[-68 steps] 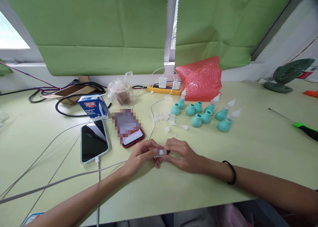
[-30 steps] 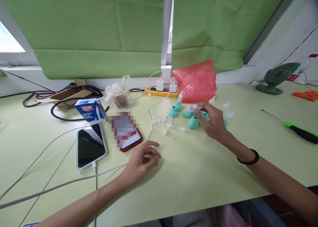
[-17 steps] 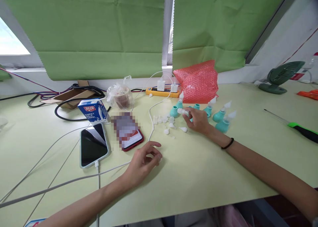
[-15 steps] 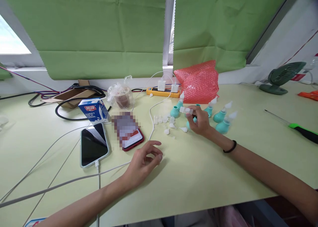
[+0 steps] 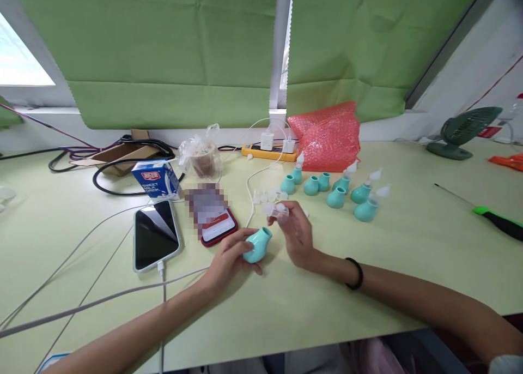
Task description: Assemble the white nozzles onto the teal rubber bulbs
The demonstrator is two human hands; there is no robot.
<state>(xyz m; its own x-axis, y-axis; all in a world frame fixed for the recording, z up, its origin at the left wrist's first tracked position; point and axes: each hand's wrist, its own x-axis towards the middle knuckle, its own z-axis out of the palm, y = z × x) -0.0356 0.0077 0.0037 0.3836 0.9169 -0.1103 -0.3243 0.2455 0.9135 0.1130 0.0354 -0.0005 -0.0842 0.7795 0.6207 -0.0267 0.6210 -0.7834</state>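
My left hand grips a teal rubber bulb, its open neck tilted up and to the right. Just beyond it, my right hand pinches a small clear plastic piece between thumb and fingers, apart from the bulb. Small clear and white plastic parts lie behind my right hand, some hidden by it. Several teal bulbs stand farther right: open-necked ones such as this bulb, and others fitted with clear pointed tips, such as this tipped bulb.
Left of my hands lie a dark-screened phone on a cable and a red-cased phone. Behind are a milk carton, a yellow power strip and a red bubble-wrap bag. A screwdriver and green fan are at right.
The teal bulb has passed from my right hand into my left, which was empty with curled fingers. My right hand has moved left and nearer, still pinching the clear piece.
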